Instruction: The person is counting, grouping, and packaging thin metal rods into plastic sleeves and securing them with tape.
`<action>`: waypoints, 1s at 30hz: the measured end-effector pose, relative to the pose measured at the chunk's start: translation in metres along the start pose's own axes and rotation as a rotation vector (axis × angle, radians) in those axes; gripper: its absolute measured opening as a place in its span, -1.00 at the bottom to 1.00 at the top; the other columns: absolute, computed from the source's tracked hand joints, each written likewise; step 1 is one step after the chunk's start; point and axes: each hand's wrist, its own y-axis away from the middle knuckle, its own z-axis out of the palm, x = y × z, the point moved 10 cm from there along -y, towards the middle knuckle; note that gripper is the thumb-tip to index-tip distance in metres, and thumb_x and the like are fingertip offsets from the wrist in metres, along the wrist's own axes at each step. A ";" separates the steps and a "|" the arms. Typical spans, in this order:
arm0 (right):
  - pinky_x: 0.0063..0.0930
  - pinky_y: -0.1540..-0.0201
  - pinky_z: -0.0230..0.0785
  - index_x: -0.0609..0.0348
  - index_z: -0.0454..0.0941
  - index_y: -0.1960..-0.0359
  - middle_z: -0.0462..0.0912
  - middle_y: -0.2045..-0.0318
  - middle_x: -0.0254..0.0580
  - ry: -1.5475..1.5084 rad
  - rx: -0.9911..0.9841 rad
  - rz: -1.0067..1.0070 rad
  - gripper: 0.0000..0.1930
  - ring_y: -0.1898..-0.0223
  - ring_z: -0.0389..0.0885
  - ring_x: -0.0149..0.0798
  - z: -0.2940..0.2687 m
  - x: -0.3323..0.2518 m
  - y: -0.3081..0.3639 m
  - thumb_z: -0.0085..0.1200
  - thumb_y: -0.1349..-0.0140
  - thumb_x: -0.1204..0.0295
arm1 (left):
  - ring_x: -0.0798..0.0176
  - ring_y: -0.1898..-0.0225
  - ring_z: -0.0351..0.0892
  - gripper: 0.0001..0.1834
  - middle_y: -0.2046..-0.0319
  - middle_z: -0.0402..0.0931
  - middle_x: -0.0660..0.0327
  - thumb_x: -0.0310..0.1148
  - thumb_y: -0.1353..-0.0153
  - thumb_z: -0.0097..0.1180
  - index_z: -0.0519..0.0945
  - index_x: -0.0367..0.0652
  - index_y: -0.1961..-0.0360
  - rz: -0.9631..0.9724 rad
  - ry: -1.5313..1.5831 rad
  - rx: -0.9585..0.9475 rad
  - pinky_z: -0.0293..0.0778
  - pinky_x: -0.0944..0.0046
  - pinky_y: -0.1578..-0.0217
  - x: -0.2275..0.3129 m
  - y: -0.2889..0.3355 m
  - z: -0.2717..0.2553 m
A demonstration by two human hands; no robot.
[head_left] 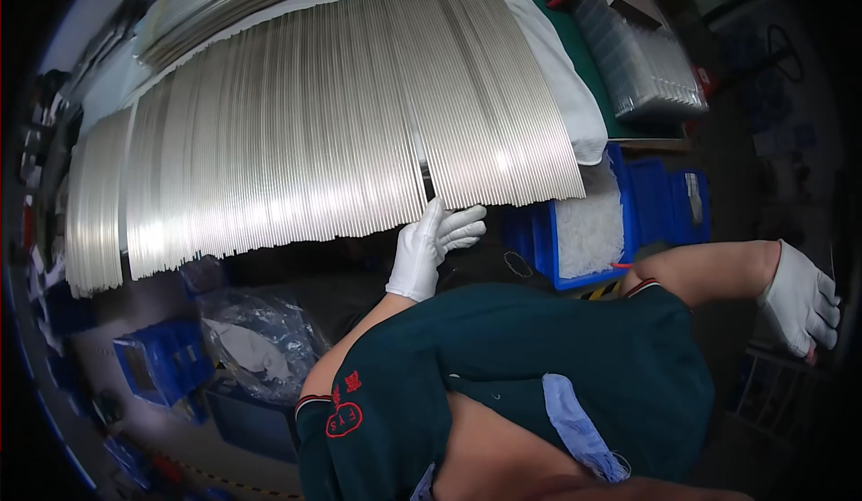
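Long, thin silvery metal strips [269, 133] lie side by side in a wide row on a white-covered table. My left hand [429, 242], in a white glove, is at their near edge, just below a narrow gap in the row. Its thumb points up toward the gap, while the other fingers stretch to the right, apart. Nothing shows in its grasp. Out at the far right, away from the strips, is my right hand [799, 302], also white-gloved. Its fingers curl downward, and a small reddish spot shows at their tips; what it is cannot be made out.
More stacked strips [233, 3] lie along the table's back. Clear plastic trays [642, 61] stand on a green surface at the back right. Below them, a blue bin [588, 232] contains whitish material. A clear plastic bag [265, 339] and blue crates [166, 357] are at lower left.
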 end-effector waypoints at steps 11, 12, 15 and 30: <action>-0.21 -0.20 0.07 0.24 0.18 -0.15 0.32 -0.10 0.01 2.565 1.061 1.212 -0.36 -0.12 0.31 -0.05 -0.179 -0.076 0.156 -0.21 -0.20 -0.03 | 0.12 0.20 0.55 -0.39 0.17 0.48 -0.13 0.00 -0.29 -0.35 0.42 -0.49 0.28 0.022 0.052 0.040 0.46 0.27 0.18 -0.001 0.000 -0.010; -0.21 -0.19 0.08 0.29 0.20 -0.12 0.32 -0.08 0.02 2.669 0.561 1.728 -0.36 -0.13 0.27 -0.02 -0.216 -0.054 0.177 -0.13 -0.17 0.01 | 0.12 0.20 0.55 -0.37 0.16 0.47 -0.14 0.00 -0.29 -0.35 0.41 -0.51 0.24 0.020 0.047 0.036 0.46 0.28 0.18 0.000 0.001 -0.009; -0.20 -0.20 0.04 0.29 0.18 -0.13 0.32 -0.05 0.04 2.396 0.679 1.842 -0.34 -0.15 0.21 0.04 -0.255 -0.024 0.227 0.02 -0.05 0.15 | 0.13 0.23 0.55 -0.38 0.21 0.49 -0.13 -0.02 -0.29 -0.32 0.39 -0.53 0.14 0.001 0.094 0.021 0.45 0.30 0.18 -0.001 -0.001 -0.004; -0.20 -0.23 -0.08 0.24 0.35 0.00 0.33 -0.06 -0.15 2.374 0.519 1.901 -0.46 -0.15 0.19 -0.09 -0.282 0.001 0.258 -0.11 -0.10 0.07 | 0.11 0.25 0.55 -0.42 0.29 0.50 -0.08 -0.02 -0.29 -0.29 0.41 -0.47 0.17 0.008 0.117 0.037 0.45 0.27 0.16 -0.011 -0.004 -0.011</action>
